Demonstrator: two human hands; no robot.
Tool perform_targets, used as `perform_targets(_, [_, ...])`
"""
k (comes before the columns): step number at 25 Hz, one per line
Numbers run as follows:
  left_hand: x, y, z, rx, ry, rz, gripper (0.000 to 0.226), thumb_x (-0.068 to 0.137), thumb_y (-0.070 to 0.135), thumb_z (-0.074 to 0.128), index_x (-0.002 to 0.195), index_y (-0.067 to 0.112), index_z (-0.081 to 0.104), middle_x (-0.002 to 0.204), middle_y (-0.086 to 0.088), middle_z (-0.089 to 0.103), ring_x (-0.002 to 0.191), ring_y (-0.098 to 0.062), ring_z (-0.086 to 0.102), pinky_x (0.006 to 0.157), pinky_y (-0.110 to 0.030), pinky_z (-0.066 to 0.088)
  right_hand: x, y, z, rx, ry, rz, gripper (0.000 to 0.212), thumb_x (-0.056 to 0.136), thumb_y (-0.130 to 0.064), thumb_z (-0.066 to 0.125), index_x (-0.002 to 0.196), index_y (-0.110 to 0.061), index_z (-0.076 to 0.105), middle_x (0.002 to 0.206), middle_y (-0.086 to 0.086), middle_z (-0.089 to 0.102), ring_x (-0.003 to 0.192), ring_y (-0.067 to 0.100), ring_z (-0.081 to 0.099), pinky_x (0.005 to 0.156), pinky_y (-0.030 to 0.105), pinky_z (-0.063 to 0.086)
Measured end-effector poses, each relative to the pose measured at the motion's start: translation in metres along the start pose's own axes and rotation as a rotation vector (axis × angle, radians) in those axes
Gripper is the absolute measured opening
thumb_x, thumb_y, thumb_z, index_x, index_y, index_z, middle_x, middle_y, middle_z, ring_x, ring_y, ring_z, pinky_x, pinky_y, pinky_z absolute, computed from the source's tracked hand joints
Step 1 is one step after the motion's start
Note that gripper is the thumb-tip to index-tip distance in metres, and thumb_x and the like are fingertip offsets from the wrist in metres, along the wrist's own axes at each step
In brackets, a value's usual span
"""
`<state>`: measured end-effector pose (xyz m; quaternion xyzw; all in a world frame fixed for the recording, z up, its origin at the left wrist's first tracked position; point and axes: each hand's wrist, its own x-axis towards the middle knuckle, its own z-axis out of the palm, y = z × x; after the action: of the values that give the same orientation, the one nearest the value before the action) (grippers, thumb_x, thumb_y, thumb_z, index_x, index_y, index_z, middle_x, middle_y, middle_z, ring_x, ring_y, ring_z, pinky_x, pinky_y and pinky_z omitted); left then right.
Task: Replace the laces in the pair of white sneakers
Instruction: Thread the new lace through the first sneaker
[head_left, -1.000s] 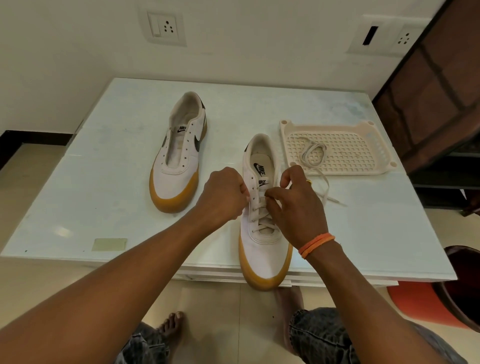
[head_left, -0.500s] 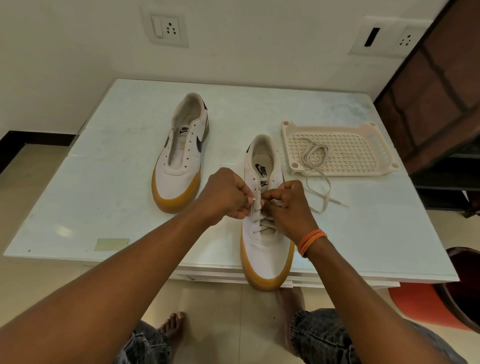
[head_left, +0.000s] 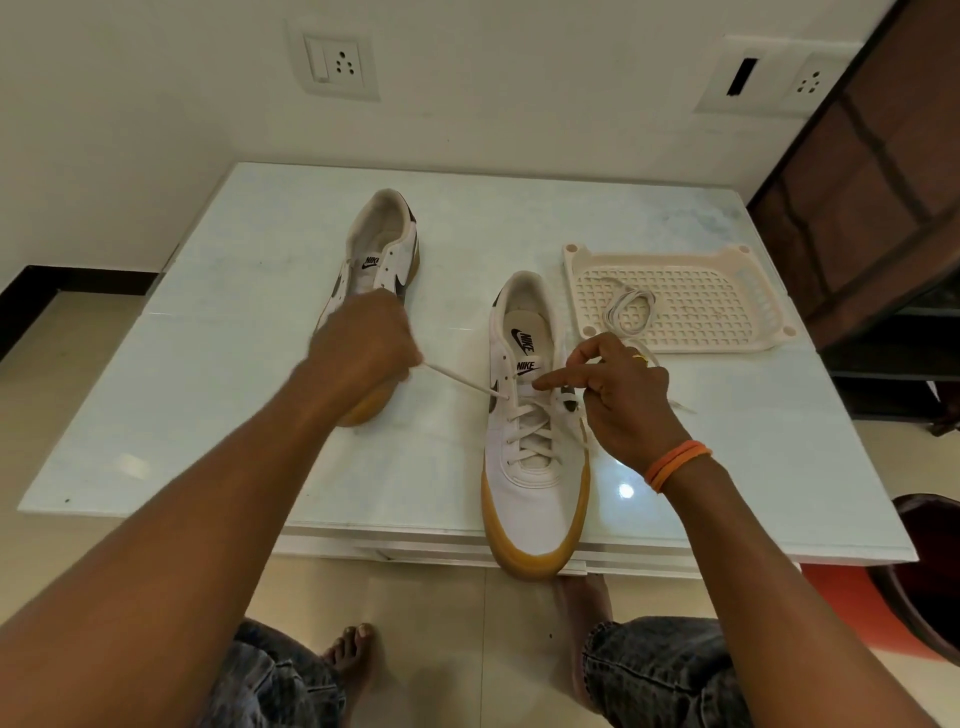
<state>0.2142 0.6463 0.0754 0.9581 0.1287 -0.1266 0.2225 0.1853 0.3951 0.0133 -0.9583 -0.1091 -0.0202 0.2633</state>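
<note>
Bare arms, two orange bands (head_left: 675, 464) on the right wrist, a gold ring (head_left: 640, 357), grey denim trousers (head_left: 665, 670).

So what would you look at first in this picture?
Probably the near sneaker at the table's front edge, half laced. The left hand grips the lace and stretches it out sideways, while the right hand points a finger at the tongue. Another lace lies coiled in the tray on the right.
</note>
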Motion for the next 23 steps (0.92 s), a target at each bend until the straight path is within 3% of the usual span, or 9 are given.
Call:
perform_targets(3, [0.005,-0.016,-0.016,0.243,0.264,-0.064,0.015,0.081,0.017,0.067,0.091,0.008,0.060,0.093,-0.012,0.064,0.083,-0.033,0.064,0.074,-0.036,0.051,0.000,-0.006,-0.002,0.008,0.013,0.026,0.069,0.075,0.018,0.043,0.095,-0.041,0.073,0.097,-0.006,0.052,0.101,0.019,0.049,0.082,0.034,0.021])
perform_targets(6, [0.001,-0.017,-0.012,0.349,0.301,-0.085,0.017,0.087,0.012,0.061,0.102,0.005,0.061,0.103,-0.016,0.061,0.095,-0.037,0.062,0.072,-0.037,0.042,0.001,-0.002,-0.002,0.061,0.026,0.022,0.075,0.074,0.021,0.041,0.090,-0.047,0.068,0.096,-0.008,0.051,0.103,0.018,0.049,0.078,0.030,0.016])
perform_targets(9, [-0.003,-0.008,0.007,0.217,0.114,0.119,0.036,0.088,0.018,0.066,0.121,0.006,0.057,0.123,-0.014,0.055,0.109,-0.034,0.057,0.081,-0.035,0.043,0.002,-0.002,-0.006,0.251,0.016,0.005,0.067,0.077,0.015,0.045,0.100,-0.043,0.070,0.096,-0.008,0.050,0.101,0.011,0.051,0.091,0.030,0.032])
perform_targets(11, [-0.012,0.005,0.021,-0.049,-0.141,0.269,0.044,0.083,0.018,0.075,0.123,0.008,0.059,0.126,-0.010,0.055,0.103,-0.029,0.063,0.085,-0.037,0.052,0.003,-0.004,-0.014,0.398,0.044,0.021,0.048,0.081,0.008,0.055,0.102,-0.032,0.073,0.097,-0.004,0.056,0.090,0.004,0.055,0.087,0.016,0.043])
perform_targets(14, [-0.029,0.024,0.042,-0.196,-0.279,0.313,0.026,0.085,0.017,0.073,0.107,0.009,0.063,0.107,-0.006,0.064,0.075,-0.023,0.072,0.069,-0.036,0.060,-0.001,-0.003,-0.022,0.391,-0.026,0.012,0.015,0.077,-0.013,0.077,0.086,-0.022,0.070,0.085,-0.005,0.066,0.067,0.003,0.060,0.067,0.013,0.046])
perform_targets(16, [-0.031,0.028,0.051,-0.244,-0.252,0.285,0.015,0.087,0.016,0.071,0.098,0.011,0.063,0.092,-0.006,0.067,0.067,-0.019,0.070,0.063,-0.030,0.059,-0.007,0.001,-0.020,0.303,-0.137,0.007,0.025,0.068,-0.030,0.086,0.081,-0.022,0.066,0.076,-0.008,0.066,0.061,0.001,0.057,0.059,0.014,0.046])
perform_targets(19, [-0.029,0.028,0.051,-0.234,-0.197,0.289,0.011,0.085,0.017,0.074,0.090,0.011,0.066,0.078,-0.003,0.067,0.055,-0.010,0.062,0.053,-0.018,0.049,-0.013,0.002,-0.012,0.180,-0.193,0.021,0.032,0.064,-0.043,0.086,0.082,-0.027,0.064,0.075,-0.011,0.063,0.064,0.002,0.057,0.062,0.022,0.050])
perform_targets(23, [-0.032,0.031,0.050,-0.190,-0.155,0.285,0.011,0.082,0.018,0.077,0.088,0.011,0.071,0.071,0.005,0.062,0.058,-0.005,0.056,0.052,-0.014,0.041,-0.016,-0.004,-0.005,0.185,-0.148,0.000,0.012,0.079,-0.031,0.076,0.080,-0.023,0.068,0.075,-0.014,0.061,0.070,0.002,0.056,0.070,0.029,0.052])
